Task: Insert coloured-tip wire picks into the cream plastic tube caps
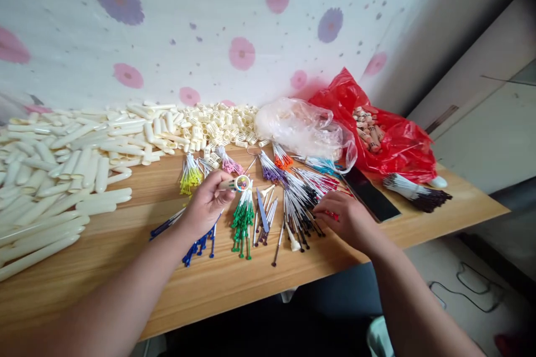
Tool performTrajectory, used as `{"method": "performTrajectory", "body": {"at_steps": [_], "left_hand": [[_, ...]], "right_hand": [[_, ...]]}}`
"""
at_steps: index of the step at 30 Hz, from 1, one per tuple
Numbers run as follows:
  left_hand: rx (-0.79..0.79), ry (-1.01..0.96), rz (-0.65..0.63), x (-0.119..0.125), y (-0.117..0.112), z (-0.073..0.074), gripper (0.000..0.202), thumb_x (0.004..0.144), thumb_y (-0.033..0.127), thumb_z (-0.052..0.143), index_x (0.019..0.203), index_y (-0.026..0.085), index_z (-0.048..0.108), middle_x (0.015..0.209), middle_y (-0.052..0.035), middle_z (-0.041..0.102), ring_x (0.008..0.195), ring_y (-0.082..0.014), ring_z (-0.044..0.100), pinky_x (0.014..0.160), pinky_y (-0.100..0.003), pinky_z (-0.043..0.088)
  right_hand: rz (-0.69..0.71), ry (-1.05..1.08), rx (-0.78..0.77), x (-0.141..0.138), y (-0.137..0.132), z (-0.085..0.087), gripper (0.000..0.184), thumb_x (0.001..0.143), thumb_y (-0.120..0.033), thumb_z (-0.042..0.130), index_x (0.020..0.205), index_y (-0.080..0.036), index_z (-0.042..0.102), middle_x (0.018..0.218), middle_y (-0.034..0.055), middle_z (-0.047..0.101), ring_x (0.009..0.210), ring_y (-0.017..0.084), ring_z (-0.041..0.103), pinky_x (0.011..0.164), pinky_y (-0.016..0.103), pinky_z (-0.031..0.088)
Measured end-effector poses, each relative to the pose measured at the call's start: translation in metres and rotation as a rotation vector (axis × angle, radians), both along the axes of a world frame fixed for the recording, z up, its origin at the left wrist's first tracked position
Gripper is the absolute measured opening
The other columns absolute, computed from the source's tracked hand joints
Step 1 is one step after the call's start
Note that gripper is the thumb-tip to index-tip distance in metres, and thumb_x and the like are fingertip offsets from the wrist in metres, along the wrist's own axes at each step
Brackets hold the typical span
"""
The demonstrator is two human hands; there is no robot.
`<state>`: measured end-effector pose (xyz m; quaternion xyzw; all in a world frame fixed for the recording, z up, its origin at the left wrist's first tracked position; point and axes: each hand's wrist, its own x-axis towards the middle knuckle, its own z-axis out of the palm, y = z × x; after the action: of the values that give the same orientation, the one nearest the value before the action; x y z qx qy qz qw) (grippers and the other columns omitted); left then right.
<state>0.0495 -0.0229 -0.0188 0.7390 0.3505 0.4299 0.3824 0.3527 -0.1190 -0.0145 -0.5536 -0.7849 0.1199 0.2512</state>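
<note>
My left hand [207, 203] is closed around a cream plastic tube [239, 183] whose open end shows several coloured tips inside. It hovers above a bundle of blue-tipped sticks [199, 242]. My right hand [349, 217] rests on the table with its fingers pinched on a red-tipped stick [330, 215], beside a heap of black-tipped sticks [299, 215]. Between the hands lie green-tipped sticks [243, 220].
Cream tubes [50, 178] are piled at the left of the wooden table [234, 284], small cream caps [221, 125] at the back. A clear bag [299, 128], a red bag [389, 139] of parts, a black strip [371, 194] and yellow [190, 175], purple and orange bundles lie behind.
</note>
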Motion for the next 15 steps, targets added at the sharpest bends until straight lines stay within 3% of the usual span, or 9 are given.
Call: {"method": "performTrajectory", "body": {"at_steps": [4,8,15], "left_hand": [[-0.009,-0.003,0.001,0.003,0.0,0.0,0.043,0.073,0.06,0.062,0.076,0.019,0.051,0.068,0.003,0.04,0.061,-0.0127,0.037,0.056,-0.024,0.032],[-0.007,0.008,0.04,0.002,0.003,-0.002,0.036,0.074,0.053,0.065,0.076,0.019,0.052,0.069,0.0028,0.043,0.063,-0.0131,0.041,0.058,-0.023,0.033],[0.029,0.011,0.049,-0.002,0.006,-0.004,0.03,0.076,0.046,0.066,0.075,0.019,0.054,0.07,0.0029,0.045,0.066,-0.0132,0.043,0.062,-0.023,0.035]], "right_hand": [[-0.184,-0.122,0.006,-0.013,-0.015,-0.02,0.014,0.086,-0.022,0.055,0.082,-0.017,0.068,0.082,0.0061,0.062,0.077,0.017,0.058,0.071,0.029,0.044],[-0.357,-0.257,0.054,-0.034,-0.011,-0.022,0.015,0.086,-0.028,0.055,0.087,-0.018,0.066,0.085,0.0073,0.063,0.081,0.021,0.058,0.074,0.031,0.042],[-0.437,-0.354,0.029,-0.048,-0.001,-0.024,0.018,0.086,-0.019,0.049,0.087,-0.019,0.067,0.083,0.007,0.067,0.08,0.02,0.06,0.069,0.029,0.039]]}}
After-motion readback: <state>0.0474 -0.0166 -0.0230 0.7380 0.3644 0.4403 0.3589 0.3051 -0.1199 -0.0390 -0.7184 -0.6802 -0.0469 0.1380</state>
